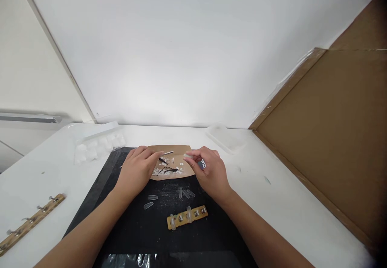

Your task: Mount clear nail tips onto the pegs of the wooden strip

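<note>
My left hand [139,166] rests at the left edge of a brown paper sheet [181,148], its fingers closed near a dark thin tool [163,161]. My right hand [209,168] pinches a small pale, translucent piece [188,156] over the sheet's right side. Small white pieces [166,172] and black strands [171,169] lie on the paper, with a slim silvery stick [168,152] behind them. Several clear nail-shaped tips [152,197] lie on the black mat [136,227]. A short wooden holder [187,217] with metal clips carries upright clear tips.
A longer wooden strip with clips [32,221] lies at the left on the white table [75,179]. A clear compartment tray [98,145] stands at back left, a translucent lid [225,138] at back right. Cardboard [332,139] rises along the right side.
</note>
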Demonstrator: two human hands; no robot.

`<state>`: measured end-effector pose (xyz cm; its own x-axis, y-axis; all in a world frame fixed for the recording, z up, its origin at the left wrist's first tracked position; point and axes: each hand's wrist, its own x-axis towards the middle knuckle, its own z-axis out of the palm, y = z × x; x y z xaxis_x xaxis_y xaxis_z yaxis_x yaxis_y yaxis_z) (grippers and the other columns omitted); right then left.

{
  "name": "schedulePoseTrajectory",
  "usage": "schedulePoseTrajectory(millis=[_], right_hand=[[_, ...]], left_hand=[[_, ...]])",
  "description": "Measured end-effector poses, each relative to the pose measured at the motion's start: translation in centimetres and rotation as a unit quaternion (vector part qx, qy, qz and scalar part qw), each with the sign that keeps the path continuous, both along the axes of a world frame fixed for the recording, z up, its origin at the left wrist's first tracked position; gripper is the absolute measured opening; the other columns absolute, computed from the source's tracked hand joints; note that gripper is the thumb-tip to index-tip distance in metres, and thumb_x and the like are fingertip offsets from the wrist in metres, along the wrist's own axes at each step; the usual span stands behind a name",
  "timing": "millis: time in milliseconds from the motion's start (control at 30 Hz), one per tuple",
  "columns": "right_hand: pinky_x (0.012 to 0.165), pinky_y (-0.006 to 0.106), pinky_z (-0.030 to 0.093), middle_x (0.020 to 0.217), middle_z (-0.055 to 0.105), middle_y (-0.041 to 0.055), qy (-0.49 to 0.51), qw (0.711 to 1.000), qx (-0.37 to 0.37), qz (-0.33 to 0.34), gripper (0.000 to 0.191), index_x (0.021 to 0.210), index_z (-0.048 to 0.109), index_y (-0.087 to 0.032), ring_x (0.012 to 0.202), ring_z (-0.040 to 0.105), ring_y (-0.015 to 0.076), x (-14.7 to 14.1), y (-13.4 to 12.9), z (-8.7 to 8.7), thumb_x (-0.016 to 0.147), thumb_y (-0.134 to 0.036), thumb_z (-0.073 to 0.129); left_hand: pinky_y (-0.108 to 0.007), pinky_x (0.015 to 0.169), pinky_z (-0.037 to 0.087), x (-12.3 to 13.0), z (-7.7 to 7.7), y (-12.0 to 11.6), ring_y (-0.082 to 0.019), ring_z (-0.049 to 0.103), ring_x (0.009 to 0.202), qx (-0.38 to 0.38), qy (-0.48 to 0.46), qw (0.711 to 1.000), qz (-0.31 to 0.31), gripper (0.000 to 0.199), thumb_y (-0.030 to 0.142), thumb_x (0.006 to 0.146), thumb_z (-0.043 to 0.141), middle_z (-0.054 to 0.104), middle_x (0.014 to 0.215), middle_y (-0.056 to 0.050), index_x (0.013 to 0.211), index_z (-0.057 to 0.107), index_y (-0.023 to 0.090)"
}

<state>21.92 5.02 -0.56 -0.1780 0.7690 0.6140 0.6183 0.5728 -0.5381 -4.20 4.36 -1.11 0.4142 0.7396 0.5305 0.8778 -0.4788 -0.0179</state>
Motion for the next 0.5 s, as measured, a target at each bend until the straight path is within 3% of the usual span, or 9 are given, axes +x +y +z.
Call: schedulePoseTrajectory(millis=[333,500], right_hand=[[0.09,0.043,0.044,0.088,0.075,0.0002,-0.008,1.0,-0.008,0.008,0.015,0.104,0.073,-0.026,0.081,0.072,0.0202,0.15,0.09,-0.12,0.103,-0.041,0.07],[0.089,0.042,0.043,0.088,0.074,0.0001,-0.01,1.0,-0.012,0.01,0.014,0.104,0.073,-0.026,0.082,0.071,0.0205,0.24,0.07,-0.05,0.102,-0.04,0.071]], left_hand=[[-0.05,0.102,0.052,-0.17,-0.43,0.37,-0.034,0.06,0.128,-0.007,-0.038,0.999,-0.029,0.032,0.017,0.103,0.06,0.08,0.121,-0.006,0.13,0.075,0.027],[-0.052,0.102,0.053,0.2,-0.17,-0.15,-0.035,0.061,0.133,0.019,-0.072,0.997,-0.033,0.029,0.021,0.107,0.057,0.083,0.109,-0.007,0.131,0.073,0.024]])
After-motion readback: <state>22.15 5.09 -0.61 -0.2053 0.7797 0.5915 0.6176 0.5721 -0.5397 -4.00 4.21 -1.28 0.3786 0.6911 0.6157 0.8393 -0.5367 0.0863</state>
